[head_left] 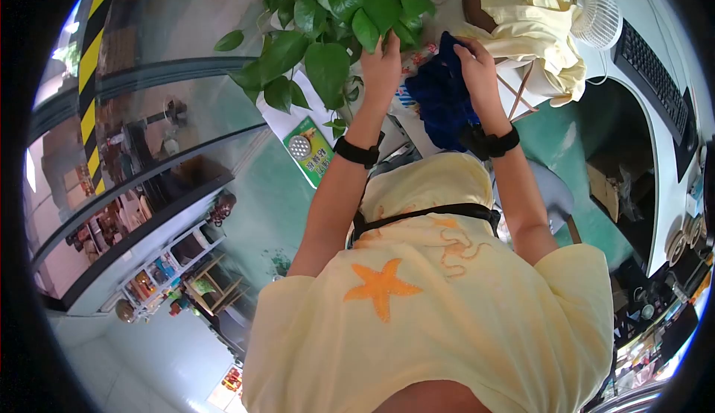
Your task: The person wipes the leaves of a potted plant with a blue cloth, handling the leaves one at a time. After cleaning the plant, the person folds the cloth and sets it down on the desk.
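A leafy green plant (325, 67) with broad, glossy leaves fills the top middle of the head view. My left hand (381, 70) reaches up among its lower leaves, with thumb and fingers closed at a leaf (366, 32); foliage partly covers the fingertips. To the right, my right hand (480, 78) grips the upper edge of a dark blue cloth (443, 100), pinched under the thumb. The cloth hangs crumpled towards my lap. Both wrists wear black bands.
A green printed packet (311, 152) with a round, pale, perforated piece (299, 147) lies on the left. Pale yellow fabric (532, 22), a white fan (596, 12) and a black keyboard (652, 74) occupy the right-hand desk. A striped yellow-black post (91, 78) stands far left.
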Demonstrator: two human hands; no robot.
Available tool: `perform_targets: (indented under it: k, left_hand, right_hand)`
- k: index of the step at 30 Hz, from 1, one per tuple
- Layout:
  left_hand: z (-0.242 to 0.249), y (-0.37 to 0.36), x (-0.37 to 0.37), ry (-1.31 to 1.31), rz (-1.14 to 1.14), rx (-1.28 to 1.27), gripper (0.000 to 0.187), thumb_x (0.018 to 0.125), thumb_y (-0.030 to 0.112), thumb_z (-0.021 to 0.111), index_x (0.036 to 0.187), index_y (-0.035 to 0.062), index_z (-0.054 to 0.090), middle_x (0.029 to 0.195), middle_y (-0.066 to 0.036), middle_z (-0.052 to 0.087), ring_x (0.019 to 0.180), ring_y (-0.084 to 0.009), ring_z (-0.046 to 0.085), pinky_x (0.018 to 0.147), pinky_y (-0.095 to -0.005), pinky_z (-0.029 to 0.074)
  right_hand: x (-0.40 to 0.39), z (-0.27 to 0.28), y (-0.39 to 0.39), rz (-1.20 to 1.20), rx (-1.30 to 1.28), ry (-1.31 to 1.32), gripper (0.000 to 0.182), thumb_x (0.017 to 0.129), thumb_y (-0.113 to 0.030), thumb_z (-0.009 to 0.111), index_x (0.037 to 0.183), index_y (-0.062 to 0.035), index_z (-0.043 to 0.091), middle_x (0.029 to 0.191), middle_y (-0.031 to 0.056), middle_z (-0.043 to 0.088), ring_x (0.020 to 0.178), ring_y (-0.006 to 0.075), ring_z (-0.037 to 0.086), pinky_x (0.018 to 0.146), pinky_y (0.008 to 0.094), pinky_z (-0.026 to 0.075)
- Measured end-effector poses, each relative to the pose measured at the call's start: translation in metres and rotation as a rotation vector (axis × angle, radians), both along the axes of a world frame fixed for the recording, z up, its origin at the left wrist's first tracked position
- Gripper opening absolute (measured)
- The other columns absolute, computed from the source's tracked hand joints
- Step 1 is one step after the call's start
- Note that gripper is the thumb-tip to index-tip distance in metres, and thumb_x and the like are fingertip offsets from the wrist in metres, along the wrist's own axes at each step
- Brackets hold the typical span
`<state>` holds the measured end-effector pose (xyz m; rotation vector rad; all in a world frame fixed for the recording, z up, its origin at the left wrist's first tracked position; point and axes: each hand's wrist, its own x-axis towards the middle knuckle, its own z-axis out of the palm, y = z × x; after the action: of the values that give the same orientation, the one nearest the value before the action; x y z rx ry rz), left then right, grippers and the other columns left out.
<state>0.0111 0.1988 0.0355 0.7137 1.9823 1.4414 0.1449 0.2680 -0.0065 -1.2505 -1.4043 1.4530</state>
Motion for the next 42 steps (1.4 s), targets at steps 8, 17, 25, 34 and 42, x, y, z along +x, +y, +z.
perform_targets:
  k: [8, 17, 25, 34, 42]
  left_hand:
    - [-0.017, 0.035, -0.01, -0.043, -0.043, -0.072, 0.032, 0.093, 0.026, 0.042, 0.104, -0.0001, 0.055, 0.099, -0.011, 0.059, 0.085, -0.0219, 0.057, 0.076, -0.0311, 0.043]
    - [-0.005, 0.042, -0.018, -0.822, -0.008, 0.202, 0.035, 0.092, 0.032, 0.041, 0.114, 0.0052, 0.051, 0.107, -0.006, 0.057, 0.097, -0.0179, 0.055, 0.084, -0.0311, 0.044]
    - [0.018, 0.034, -0.023, -0.944, 0.061, 0.174, 0.039, 0.091, 0.034, 0.035, 0.114, 0.006, 0.051, 0.11, -0.011, 0.055, 0.102, -0.0262, 0.051, 0.093, -0.0408, 0.039]
    - [0.013, 0.03, -0.03, -1.022, -0.026, 0.238, 0.03, 0.091, 0.027, 0.04, 0.111, 0.0055, 0.049, 0.104, -0.007, 0.054, 0.098, -0.0208, 0.053, 0.089, -0.0371, 0.042]
    - [0.017, 0.031, -0.031, -0.982, -0.006, 0.112, 0.046, 0.091, 0.037, 0.032, 0.121, 0.005, 0.046, 0.119, -0.01, 0.052, 0.105, -0.0264, 0.049, 0.095, -0.0429, 0.036]
  right_hand:
    - [-0.021, 0.014, -0.003, 0.027, 0.102, -0.077, 0.025, 0.086, -0.015, 0.052, 0.103, -0.0003, 0.061, 0.089, 0.0129, 0.064, 0.081, 0.0179, 0.058, 0.075, 0.0268, 0.043]
    - [-0.047, 0.025, -0.009, 0.034, 0.626, -0.244, 0.045, 0.068, 0.0, 0.055, 0.113, -0.0032, 0.056, 0.108, 0.0168, 0.057, 0.094, 0.0331, 0.052, 0.087, 0.0369, 0.041]
    - [-0.054, 0.026, -0.017, 0.16, 0.73, -0.383, 0.051, 0.066, 0.002, 0.054, 0.117, 0.0008, 0.053, 0.122, 0.0147, 0.053, 0.089, 0.031, 0.049, 0.082, 0.0343, 0.039]
    - [-0.036, 0.04, -0.031, 0.268, 0.722, -0.288, 0.046, 0.068, 0.0, 0.055, 0.114, -0.0005, 0.056, 0.12, 0.0102, 0.055, 0.084, 0.0257, 0.05, 0.079, 0.0318, 0.04]
    - [-0.054, 0.025, 0.002, 0.195, 0.664, -0.314, 0.041, 0.069, 0.001, 0.05, 0.109, -0.0001, 0.057, 0.112, 0.0132, 0.058, 0.084, 0.0295, 0.053, 0.079, 0.0337, 0.041]
